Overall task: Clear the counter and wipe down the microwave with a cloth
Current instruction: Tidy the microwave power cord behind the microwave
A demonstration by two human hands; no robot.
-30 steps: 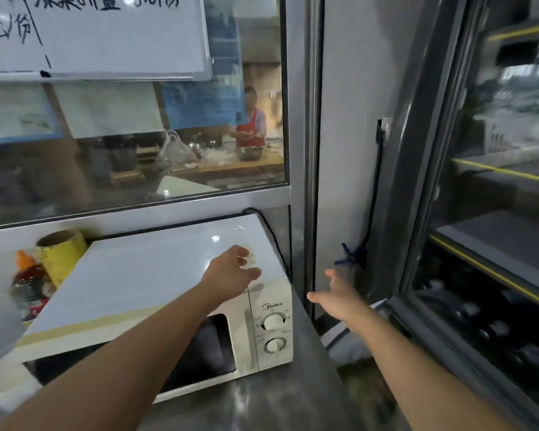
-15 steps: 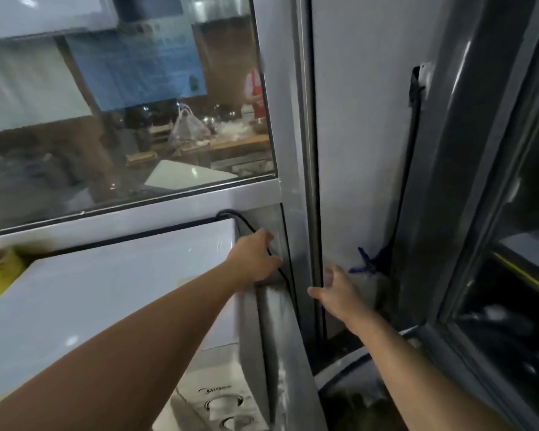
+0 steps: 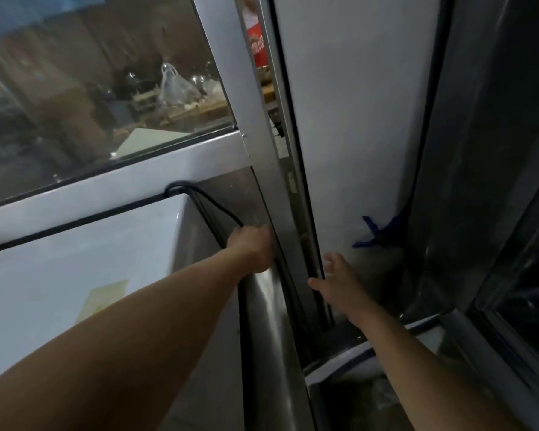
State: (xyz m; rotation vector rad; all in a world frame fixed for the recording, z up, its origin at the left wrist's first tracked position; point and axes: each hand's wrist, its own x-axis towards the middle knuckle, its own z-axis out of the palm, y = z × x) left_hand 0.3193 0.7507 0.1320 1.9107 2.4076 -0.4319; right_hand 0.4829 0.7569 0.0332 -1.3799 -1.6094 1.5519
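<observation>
Hands at the right side of the microwave

The microwave [image 3: 84,256] occupies the left of the scene. The left hand [image 3: 252,250] reaches down its far right side beside the black power cord [image 3: 213,209]; its grip cannot be determined. The right hand [image 3: 335,283], fingers loosely spread, holds nothing, near the metal frame [image 3: 255,150].

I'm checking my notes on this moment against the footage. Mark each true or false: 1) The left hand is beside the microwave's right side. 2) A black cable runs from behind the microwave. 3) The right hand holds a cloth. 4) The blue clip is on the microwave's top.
1) True: the left hand reaches down beside the microwave.
2) True: the black cable runs toward that hand.
3) False: the right hand is open, holding nothing.
4) False: the blue clip sits by the wall.
</observation>
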